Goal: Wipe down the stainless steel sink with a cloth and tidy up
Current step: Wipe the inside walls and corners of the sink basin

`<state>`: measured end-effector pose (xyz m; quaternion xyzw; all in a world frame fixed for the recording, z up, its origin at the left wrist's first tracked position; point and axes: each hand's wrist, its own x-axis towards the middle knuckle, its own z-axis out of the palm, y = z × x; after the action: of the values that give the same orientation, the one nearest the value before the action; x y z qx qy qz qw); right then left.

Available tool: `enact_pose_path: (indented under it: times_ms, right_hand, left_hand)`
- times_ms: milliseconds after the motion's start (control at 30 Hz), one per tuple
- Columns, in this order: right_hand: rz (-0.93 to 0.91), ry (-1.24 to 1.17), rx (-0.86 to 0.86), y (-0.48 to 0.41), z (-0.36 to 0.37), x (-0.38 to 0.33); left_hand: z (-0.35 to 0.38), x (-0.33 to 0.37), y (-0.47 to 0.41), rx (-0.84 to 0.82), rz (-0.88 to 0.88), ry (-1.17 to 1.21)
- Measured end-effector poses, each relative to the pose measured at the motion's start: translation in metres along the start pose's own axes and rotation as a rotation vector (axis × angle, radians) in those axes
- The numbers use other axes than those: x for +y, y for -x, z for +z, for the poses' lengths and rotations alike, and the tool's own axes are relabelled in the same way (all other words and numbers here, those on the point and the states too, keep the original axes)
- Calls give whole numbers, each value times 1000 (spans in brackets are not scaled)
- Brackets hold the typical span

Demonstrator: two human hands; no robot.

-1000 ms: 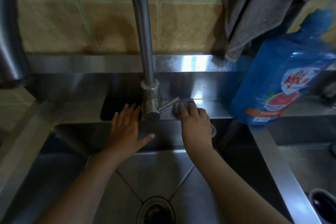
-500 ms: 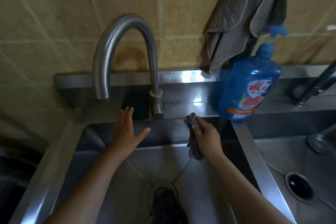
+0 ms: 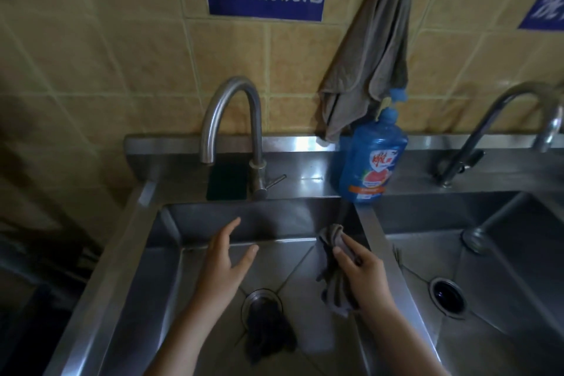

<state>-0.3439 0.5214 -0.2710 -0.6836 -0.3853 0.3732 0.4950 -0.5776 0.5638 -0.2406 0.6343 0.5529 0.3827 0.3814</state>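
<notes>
1. Cloth (image 3: 334, 265) bunched in the right hand (image 3: 363, 272), right of the drain (image 3: 262, 304), within the sink (image 3: 259, 220); hanging tail may slip free.
2. Left hand (image 3: 224, 259) open, empty, just beyond the drain.
3. Dark rag (image 3: 268, 336) on the drain: likely blockage.
4. Bottle (image 3: 370, 159) beyond the drain, rightward: could topple.

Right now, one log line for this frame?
task: sink wipe | right hand: grips grey cloth inside basin | left hand: open, empty, over basin | drain: dark clump on it
</notes>
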Motion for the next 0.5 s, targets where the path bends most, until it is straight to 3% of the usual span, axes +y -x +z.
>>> enact_pose_path:
  times_ms: [167,500]
  right_hand:
    - [-97,4,-13,-2,-34,-14]
    - [-193,-183,-208,15,-97,-51]
  left_hand:
    - [-4,24,17,90,33,51]
    - [34,78,89,289,48,78]
